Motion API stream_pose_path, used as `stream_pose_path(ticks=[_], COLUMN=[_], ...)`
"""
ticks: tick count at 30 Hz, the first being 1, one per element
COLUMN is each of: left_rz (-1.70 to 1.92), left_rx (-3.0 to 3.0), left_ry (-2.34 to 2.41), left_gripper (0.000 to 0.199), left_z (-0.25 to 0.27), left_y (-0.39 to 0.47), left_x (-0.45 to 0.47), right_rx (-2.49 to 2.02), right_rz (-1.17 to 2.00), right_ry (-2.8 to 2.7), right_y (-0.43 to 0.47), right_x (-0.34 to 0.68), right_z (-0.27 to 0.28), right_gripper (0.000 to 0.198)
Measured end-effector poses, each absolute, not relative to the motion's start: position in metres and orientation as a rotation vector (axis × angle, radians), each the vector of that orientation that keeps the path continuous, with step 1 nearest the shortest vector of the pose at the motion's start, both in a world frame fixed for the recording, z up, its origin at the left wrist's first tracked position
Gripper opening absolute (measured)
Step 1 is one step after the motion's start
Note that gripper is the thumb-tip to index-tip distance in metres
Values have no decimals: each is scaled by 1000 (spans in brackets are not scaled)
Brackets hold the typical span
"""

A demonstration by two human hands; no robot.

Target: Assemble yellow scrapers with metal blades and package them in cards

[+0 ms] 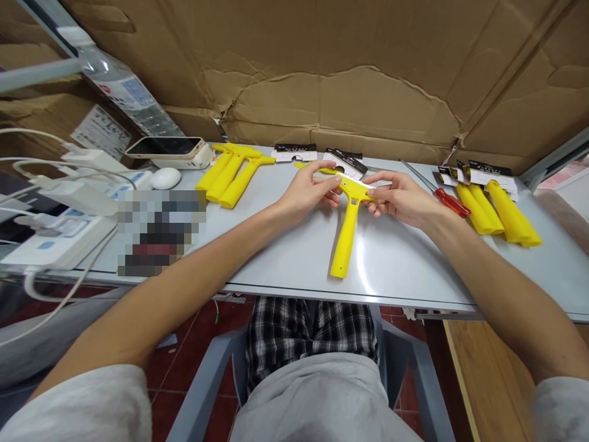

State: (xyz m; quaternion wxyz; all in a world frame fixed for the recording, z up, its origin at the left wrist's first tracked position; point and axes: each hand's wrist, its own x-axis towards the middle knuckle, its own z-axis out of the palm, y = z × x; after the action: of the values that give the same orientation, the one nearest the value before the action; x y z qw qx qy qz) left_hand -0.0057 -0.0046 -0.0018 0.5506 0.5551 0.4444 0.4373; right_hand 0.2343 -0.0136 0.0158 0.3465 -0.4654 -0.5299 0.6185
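A yellow T-shaped scraper [346,236] is held over the table, its hollow handle pointing toward me and its wide head away. My left hand [306,191] pinches the left end of the head between thumb and fingers. On the right end, my right hand [401,197] has a similar closed grip. A pale strip shows along the head's far edge, partly covered by my fingers. Just beyond my left hand lies a black-and-white card package [345,163], with part of another yellow piece beside it.
Several yellow T-shaped handles [234,175] lie at left. Carded yellow ones [513,212] are at right, near a red-handled screwdriver [451,201]. A power strip [64,236] with cables, a phone [168,148] and a water bottle [126,92] crowd the left. Cardboard [340,55] walls the back.
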Motion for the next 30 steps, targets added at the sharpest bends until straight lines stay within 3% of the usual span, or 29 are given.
stream_pose_path(ticks=[5,9,18,24,30], left_rz=[928,830,863,819,832], left_rx=[1522,1711,1765,1793,1753], left_ry=[1110,1078,1069,1135,1099], left_gripper=[101,119,106,112,103], left_z=[4,3,-2,2,2], left_y=[-14,-21,-22,-24,-23], left_x=[-7,-7,-7,-6,-5], right_rx=[-1235,-1230,-1192,-1205,-1210], right_rz=[1549,1538,1543,1552,1553], right_ry=[-1257,-1226,-1231,-1230,-1236], right_y=[-16,-19,-19,-22,-20], right_x=[227,223,224,222,222], right_z=[16,15,12,13,10], right_gripper=[31,31,34,34,31])
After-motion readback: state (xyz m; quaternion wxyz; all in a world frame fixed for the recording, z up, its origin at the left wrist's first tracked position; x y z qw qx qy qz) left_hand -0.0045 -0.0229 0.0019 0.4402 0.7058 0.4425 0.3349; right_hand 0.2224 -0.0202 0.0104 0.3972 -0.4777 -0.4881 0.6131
